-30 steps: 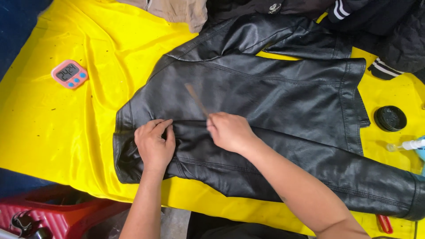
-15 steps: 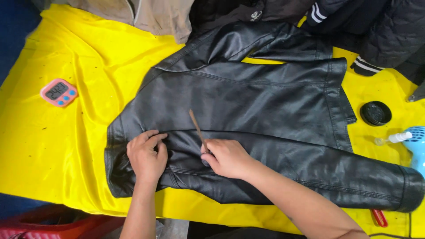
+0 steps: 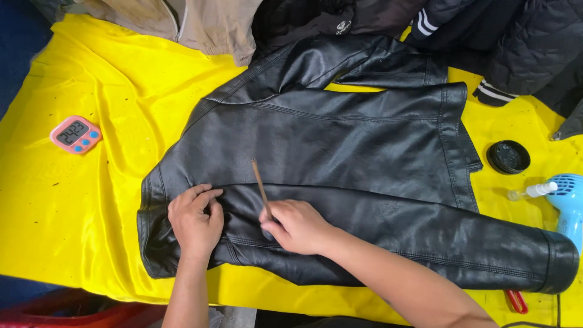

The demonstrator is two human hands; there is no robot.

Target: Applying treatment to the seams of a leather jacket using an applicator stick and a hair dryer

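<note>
Leather: a black jacket lies spread flat at the centre of the yellow cloth covering the surface.
Left hand: pressed flat on the jacket near its 8 o'clock corner, fingers together, pinning the leather and gripping nothing.
Right hand: fingers clamped on a thin wooden brush handle that sticks up toward 11 o'clock; its tip is hidden under the hand.
Step in hand: seemingly working the brush into the lower sleeve.
Next move: likely calls for steady pressure while the flat hand keeps the leather taut.
Nearby: pink timer at 9 o'clock; round black tin at 3 o'clock.
</note>
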